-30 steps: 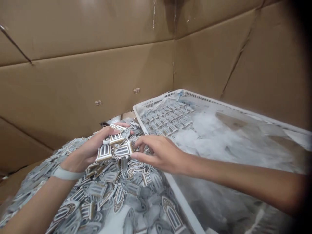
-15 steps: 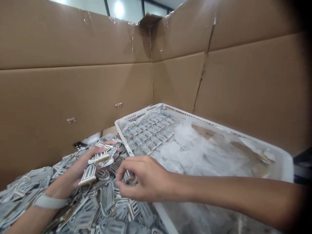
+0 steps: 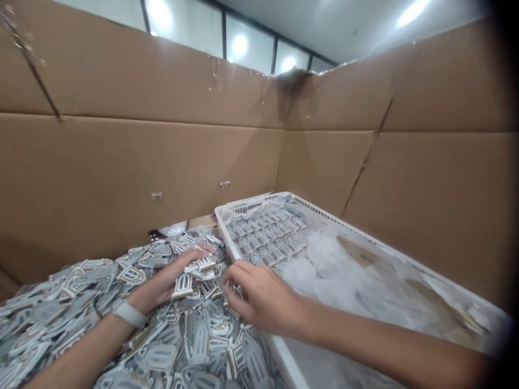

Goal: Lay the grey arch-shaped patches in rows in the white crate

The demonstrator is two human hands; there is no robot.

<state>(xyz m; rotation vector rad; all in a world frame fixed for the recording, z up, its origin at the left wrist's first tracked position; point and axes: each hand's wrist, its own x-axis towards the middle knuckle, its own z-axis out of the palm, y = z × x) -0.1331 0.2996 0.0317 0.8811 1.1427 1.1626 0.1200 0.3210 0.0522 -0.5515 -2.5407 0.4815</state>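
My left hand (image 3: 172,276) is closed around a few flat grey-and-white striped pieces (image 3: 184,285) with brownish edges, above a big heap of similar pieces (image 3: 158,356). Just to its right, my right hand (image 3: 263,297) has thumb and fingers curled close together over the heap, beside the rim of a white plastic basket (image 3: 229,240). Whatever may be in the right fingers is too small or hidden to make out. Inside the basket's far left part, matching pieces (image 3: 265,237) lie in tidy overlapping rows.
Crumpled clear plastic film (image 3: 344,286) covers much of the basket, with brown cardboard (image 3: 357,251) showing under it. Tall cardboard walls (image 3: 162,146) rise behind and to the right. A clear plastic bag (image 3: 174,229) lies behind the heap.
The view has tilted up and turned left, so everything sits lower and further right. Both hands stay close together over the heap, the left still holding its pieces.
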